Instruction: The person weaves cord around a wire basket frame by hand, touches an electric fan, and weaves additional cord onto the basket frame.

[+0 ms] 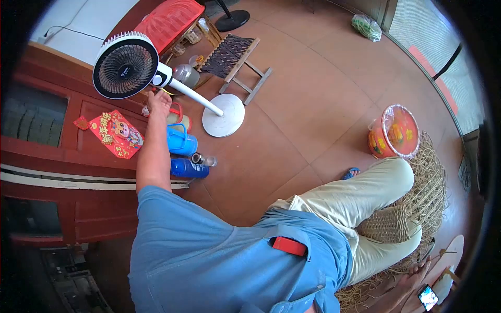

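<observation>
My left hand (pixel 159 101) reaches out at the upper left, palm partly showing and fingers loosely apart, with nothing visibly held. It is just below the neck of a white standing fan (pixel 125 66), beside a jug with a red handle (pixel 179 116). Whether it touches either is unclear. A blue jug (pixel 181 141), a glass bottle (pixel 204 159) and a dark blue bottle (pixel 188 168) lie in view along my forearm. At the dim lower right, my right hand (pixel 415 272) is near woven straw (pixel 425 193) and a lit phone (pixel 428 297); its grip is unclear.
A folding stool (pixel 235 57) stands beyond the fan base (pixel 223 115). A red mesh cover (pixel 169 23) is at the upper left, above jars. A flowered red bin (pixel 394 131) stands near my knee. A red cabinet (pixel 73 117) is at the left; a plastic bag (pixel 366 27) lies near the doorway.
</observation>
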Demonstrator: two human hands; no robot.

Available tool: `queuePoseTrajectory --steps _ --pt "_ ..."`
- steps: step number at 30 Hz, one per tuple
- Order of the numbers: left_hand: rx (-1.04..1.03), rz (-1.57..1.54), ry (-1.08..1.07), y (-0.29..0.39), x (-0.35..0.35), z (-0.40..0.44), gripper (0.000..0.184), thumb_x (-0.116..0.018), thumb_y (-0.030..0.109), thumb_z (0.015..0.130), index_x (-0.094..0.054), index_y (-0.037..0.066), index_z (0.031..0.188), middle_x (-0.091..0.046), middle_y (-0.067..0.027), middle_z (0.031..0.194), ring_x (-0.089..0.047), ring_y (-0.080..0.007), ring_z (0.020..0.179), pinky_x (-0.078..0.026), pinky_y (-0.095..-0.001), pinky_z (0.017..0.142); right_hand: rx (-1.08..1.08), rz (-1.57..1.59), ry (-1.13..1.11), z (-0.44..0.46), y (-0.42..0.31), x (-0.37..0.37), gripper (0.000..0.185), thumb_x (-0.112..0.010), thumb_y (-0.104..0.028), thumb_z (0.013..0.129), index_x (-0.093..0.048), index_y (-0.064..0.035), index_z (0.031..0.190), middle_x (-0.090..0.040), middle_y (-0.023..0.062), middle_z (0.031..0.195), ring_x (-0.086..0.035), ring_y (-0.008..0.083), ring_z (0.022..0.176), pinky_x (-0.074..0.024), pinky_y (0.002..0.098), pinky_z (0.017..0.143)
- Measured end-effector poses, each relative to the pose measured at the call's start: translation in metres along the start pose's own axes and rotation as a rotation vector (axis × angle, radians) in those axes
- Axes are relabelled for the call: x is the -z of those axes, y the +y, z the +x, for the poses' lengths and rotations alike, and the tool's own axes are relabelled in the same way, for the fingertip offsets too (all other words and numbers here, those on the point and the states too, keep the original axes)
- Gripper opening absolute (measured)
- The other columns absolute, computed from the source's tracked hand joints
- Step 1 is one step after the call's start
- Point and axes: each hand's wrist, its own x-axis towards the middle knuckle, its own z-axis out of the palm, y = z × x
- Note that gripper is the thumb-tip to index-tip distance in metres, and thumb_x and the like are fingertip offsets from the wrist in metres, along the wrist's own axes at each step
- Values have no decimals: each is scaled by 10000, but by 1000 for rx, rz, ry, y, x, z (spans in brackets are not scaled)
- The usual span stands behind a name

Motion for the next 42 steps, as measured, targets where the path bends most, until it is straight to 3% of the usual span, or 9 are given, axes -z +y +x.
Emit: queuePoseTrajectory --steps 3,8,17,24,28,32,38,42 --pt "-11 9 -26 17 -33 -19 856 -534 732 1054 -659 -59 1355 -696 -131 1083 -685 -229 935 -621 -400 835 -6 -29 -45 8 2 -7 450 -645 -380 1145 -585 -110 1499 -524 -65 856 -444 23 603 -361 194 471" --pt "0 -42 -66 20 -52 -17 857 -564 712 1051 -654 -91 1337 -680 -152 1185 -678 -246 1023 -626 -419 885 -71 1 -59 6 2 -17 465 -666 -369 1137 -604 -77 1493 -521 -68 862 -435 22 623 -345 192 492" --pt "-30 -163 -82 17 -47 -1 620 -659 487 1098 -628 -114 1250 -685 -179 1155 -707 -257 975 -648 -371 852 -12 -6 -84 -7 9 -28 455 -633 -367 1155 -604 -61 1490 -527 -65 878 -433 10 640 -350 188 500" --pt "-144 -74 -112 14 -42 13 469 -683 455 1092 -636 2 1206 -692 -142 1016 -709 -234 871 -656 -379 771 -50 31 -132 4 16 -16 414 -639 -376 1150 -631 -80 1440 -526 -75 859 -444 3 629 -354 181 482" --pt "-172 18 -53 15 -46 15 398 -697 448 1087 -642 65 1178 -682 -93 922 -687 -199 783 -639 -355 712 -48 -1 -54 -3 15 -20 434 -653 -384 1142 -634 -80 1450 -523 -68 853 -447 10 627 -356 186 486" --pt "-138 17 -40 18 -49 7 384 -702 456 1082 -646 83 1154 -666 -68 892 -672 -185 781 -622 -333 704 -38 -9 -66 -3 19 -18 462 -630 -382 1156 -586 -107 1524 -535 -83 838 -439 -3 609 -362 184 478" --pt "-102 14 -47 18 -53 -3 485 -714 530 1056 -627 73 1195 -637 -51 924 -663 -159 791 -623 -288 692 -47 8 -36 -12 17 -25 445 -647 -357 1147 -623 -62 1480 -509 -69 860 -430 17 634 -340 184 504" --pt "-116 54 -9 18 -52 3 533 -692 543 1070 -635 17 1130 -659 -74 941 -668 -184 834 -615 -303 712 -56 32 -77 -6 23 -17 469 -633 -377 1156 -585 -104 1533 -527 -74 846 -435 7 624 -351 190 497"
